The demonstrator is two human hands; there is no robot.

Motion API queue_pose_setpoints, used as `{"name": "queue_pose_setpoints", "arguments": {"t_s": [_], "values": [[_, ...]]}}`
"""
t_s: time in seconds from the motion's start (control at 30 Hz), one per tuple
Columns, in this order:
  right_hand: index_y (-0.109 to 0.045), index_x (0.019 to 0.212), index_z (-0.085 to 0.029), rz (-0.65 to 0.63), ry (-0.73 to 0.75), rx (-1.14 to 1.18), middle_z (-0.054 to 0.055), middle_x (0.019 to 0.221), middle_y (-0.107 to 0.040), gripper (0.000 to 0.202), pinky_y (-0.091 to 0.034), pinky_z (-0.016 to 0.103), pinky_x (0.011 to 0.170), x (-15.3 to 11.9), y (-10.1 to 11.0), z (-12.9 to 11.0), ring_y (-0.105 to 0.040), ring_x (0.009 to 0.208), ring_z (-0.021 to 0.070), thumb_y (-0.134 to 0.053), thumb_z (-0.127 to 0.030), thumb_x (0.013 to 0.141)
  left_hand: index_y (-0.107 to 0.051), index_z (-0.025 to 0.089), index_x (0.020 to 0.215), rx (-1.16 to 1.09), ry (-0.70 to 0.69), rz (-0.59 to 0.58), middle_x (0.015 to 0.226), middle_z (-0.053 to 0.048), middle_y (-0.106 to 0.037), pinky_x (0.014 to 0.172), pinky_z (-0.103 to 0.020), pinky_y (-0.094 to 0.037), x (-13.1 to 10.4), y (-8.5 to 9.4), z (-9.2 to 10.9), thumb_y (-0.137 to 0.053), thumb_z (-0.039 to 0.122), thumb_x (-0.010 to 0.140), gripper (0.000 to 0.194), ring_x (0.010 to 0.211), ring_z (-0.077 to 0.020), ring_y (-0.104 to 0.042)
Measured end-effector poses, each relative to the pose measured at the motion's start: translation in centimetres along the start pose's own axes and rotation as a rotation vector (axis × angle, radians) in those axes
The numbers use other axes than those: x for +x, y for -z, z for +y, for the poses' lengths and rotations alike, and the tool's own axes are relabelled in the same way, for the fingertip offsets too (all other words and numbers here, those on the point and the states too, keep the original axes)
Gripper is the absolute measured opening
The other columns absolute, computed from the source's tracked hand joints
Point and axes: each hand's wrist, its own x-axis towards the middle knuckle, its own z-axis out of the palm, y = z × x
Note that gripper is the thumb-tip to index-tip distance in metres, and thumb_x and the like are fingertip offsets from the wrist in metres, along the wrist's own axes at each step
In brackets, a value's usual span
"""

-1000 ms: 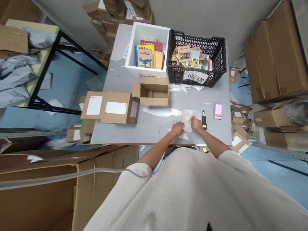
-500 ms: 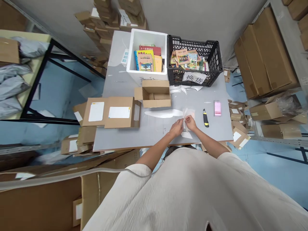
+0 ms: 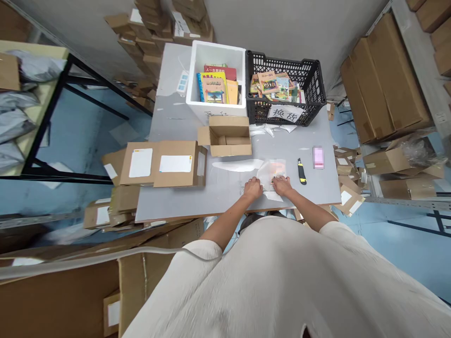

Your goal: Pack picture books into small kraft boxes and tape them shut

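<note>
A pale, partly see-through sheet or bag [image 3: 267,172] with an orange patch lies on the grey table [image 3: 183,203] near its front edge. My left hand [image 3: 253,188] rests at its lower left side, fingers together; what they hold, if anything, is too small to name. On its lower right part lies my right hand [image 3: 281,185], fingers spread and pressed down flat. A small white paper piece [image 3: 273,196] sits just below, between the hands. To the right is a black and yellow cutter knife [image 3: 301,172], touched by neither hand.
An open cardboard box [image 3: 229,149] stands behind my hands, with closed boxes [image 3: 177,180] to its left. Farther back are a white foam box [image 3: 215,111] and a black crate [image 3: 310,111], both holding books. A pink-screened phone [image 3: 318,157] lies at the right.
My hands have moved apart, the left one leftward and the right one slightly down and right. The fingers of the right hand have opened from a pinch. More of the pale sheet shows.
</note>
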Motion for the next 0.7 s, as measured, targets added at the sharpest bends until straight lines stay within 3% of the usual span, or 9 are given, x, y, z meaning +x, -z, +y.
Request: {"name": "queue_pose_setpoints", "arguments": {"t_s": [0.1,0.23,0.4,0.57,0.7], "values": [[-0.063,0.160,-0.028,0.012,-0.049,-0.050,0.016,0.171,-0.061,0.050,-0.024,0.066,0.133,-0.5,-0.1,0.9,-0.040,0.164,0.0408,-0.050,-0.030,0.112,-0.071,0.014,0.144,0.015,0.024,0.017,0.150,-0.024,-0.066,0.119,-0.051,-0.051,0.1,0.0,0.4,-0.048,0.031,0.110,0.044,0.142,-0.0375,-0.062],[-0.060,0.161,-0.022,0.109,-0.222,0.041,0.023,0.162,-0.065,0.050,-0.028,0.066,0.131,-1.1,-0.1,2.6,-0.049,0.155,0.0410,-0.045,-0.032,0.114,-0.071,0.014,0.143,0.021,0.075,0.043,0.150,-0.025,-0.065,0.120,-0.051,-0.049,0.3,0.1,0.9,-0.047,0.037,0.113,0.045,0.143,-0.0384,-0.061],[-0.069,0.148,-0.024,0.230,-0.389,0.102,0.022,0.158,-0.066,0.045,-0.029,0.073,0.128,-1.9,-0.1,5.3,-0.043,0.157,0.0452,-0.040,-0.036,0.116,-0.070,0.013,0.143,0.023,0.103,0.042,0.152,-0.026,-0.063,0.120,-0.050,-0.049,0.6,0.3,0.9,-0.049,0.035,0.113,0.043,0.146,-0.0391,-0.060],[-0.074,0.144,-0.018,0.226,-0.270,0.119,0.024,0.152,-0.067,0.044,-0.045,0.052,0.121,-1.0,0.1,6.0,-0.058,0.142,0.0390,-0.046,-0.027,0.111,-0.070,0.014,0.141,0.043,0.069,0.040,0.150,-0.025,-0.064,0.119,-0.049,-0.050,0.8,0.3,0.9,-0.053,0.029,0.109,0.039,0.143,-0.0384,-0.062],[-0.075,0.145,-0.019,0.164,-0.348,0.197,0.021,0.151,-0.067,0.042,-0.051,0.043,0.114,1.4,0.1,5.1,-0.063,0.139,0.0354,-0.054,-0.033,0.111,-0.071,0.015,0.141,0.063,0.031,0.044,0.146,-0.023,-0.066,0.120,-0.050,-0.051,1.0,0.1,1.0,-0.054,0.025,0.108,0.039,0.140,-0.0375,-0.063]]}}
